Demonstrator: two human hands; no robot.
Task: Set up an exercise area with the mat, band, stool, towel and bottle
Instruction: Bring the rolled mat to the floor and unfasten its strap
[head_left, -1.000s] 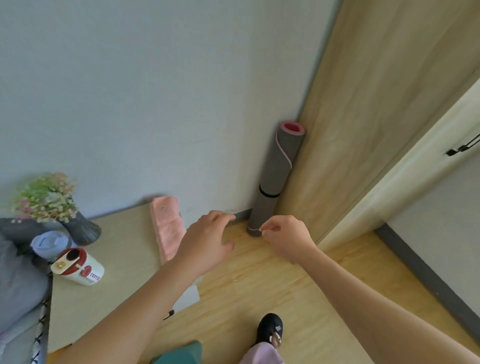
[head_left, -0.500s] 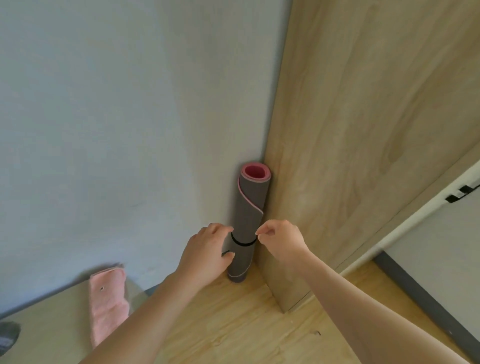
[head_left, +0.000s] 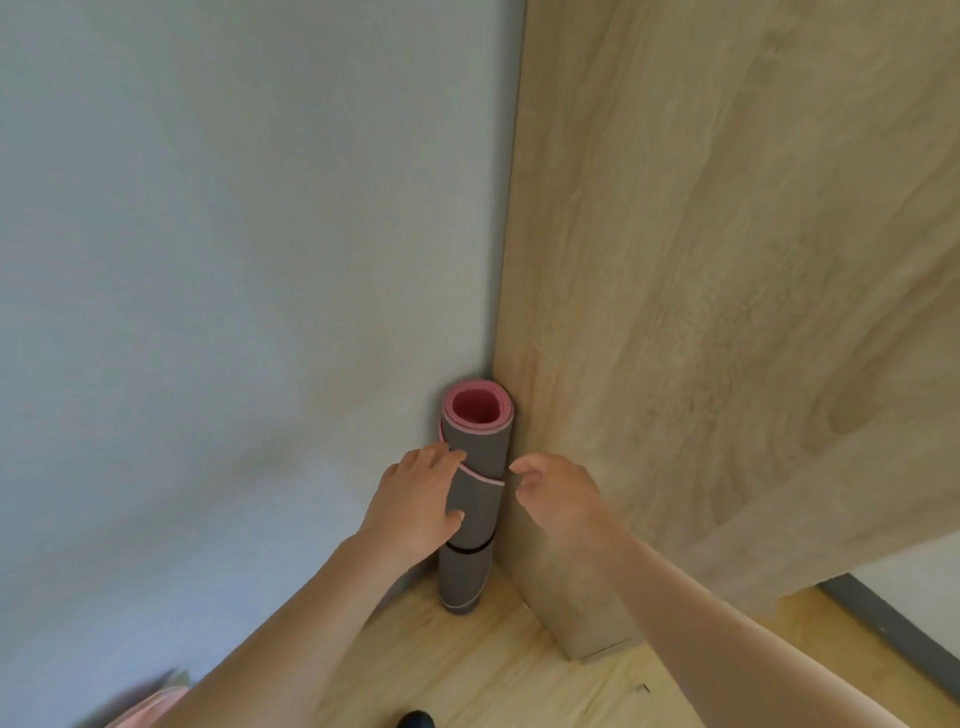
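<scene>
Rolled mat stands upright in the far corner, long axis vertical, between my hands: left hand spread against its left flank, seemingly not yet wrapped round; right hand loosely curled, empty, just right of it.

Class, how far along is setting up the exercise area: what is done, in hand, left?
Done: nothing visibly. In hand: the rolled mat stands upright in the corner, black strap on; the left hand touches it, the right hand hovers beside. Left: unroll the mat and place everything else; stool and bottle are out of view.
</scene>
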